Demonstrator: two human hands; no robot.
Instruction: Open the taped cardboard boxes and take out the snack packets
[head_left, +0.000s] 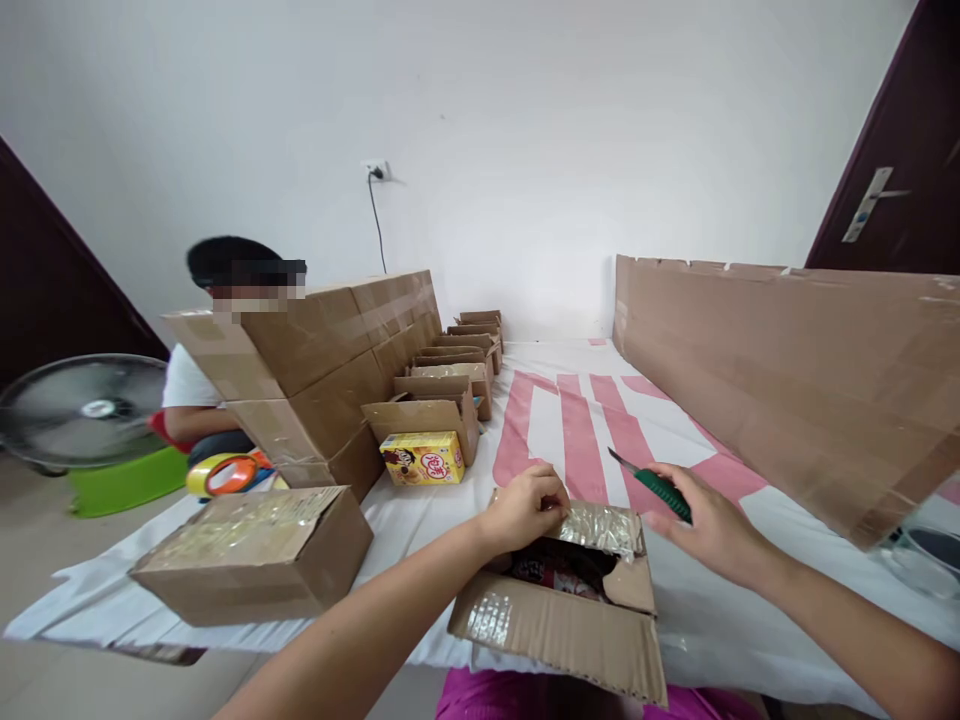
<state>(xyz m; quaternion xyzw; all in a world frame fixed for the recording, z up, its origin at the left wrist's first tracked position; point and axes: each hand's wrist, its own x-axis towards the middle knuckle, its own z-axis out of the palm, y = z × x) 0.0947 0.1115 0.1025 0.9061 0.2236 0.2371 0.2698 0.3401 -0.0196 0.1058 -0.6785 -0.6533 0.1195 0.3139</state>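
Observation:
Right in front of me is a cardboard box (559,640) with its near flap folded out and clear tape on its flaps. Dark, reddish packets (555,575) show through the opening, though I cannot make out what they are. My left hand (529,508) is closed at the box's far left flap, fingers pinched at its edge; what they grip is partly hidden. To the right of the box, my right hand (705,525) holds a green-handled utility knife (660,490), its blade out and pointing up and left, apart from the box.
A taped box (247,560) stands at left, below stacked cartons (315,340). A yellow printed box (424,458) sits before a row of open boxes (450,375). Tape rolls (225,475), a person (199,390) and a fan (90,410) are left; a cardboard panel (780,380) stands right.

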